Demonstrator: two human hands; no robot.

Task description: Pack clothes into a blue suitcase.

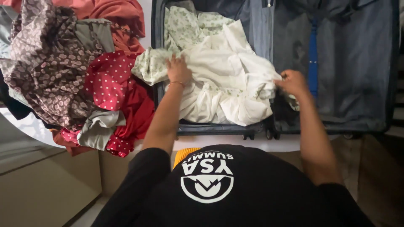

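A white garment with a faint green floral print (pixel 223 71) lies crumpled in the left half of an open dark suitcase (pixel 353 122). My left hand (pixel 178 69) presses down on the garment's left part, fingers spread on the cloth. Over at the garment's right edge, my right hand (pixel 292 82) is closed on a bunch of the fabric near the suitcase's middle hinge. The right half of the suitcase shows only grey lining and a blue strap (pixel 312 54).
A heap of clothes (pixel 71 71) lies left of the suitcase: brown patterned cloth, red polka-dot fabric, grey and orange pieces. Everything rests on a white surface (pixel 29 126). Beige floor lies below, and a black shirt fills the bottom of the view.
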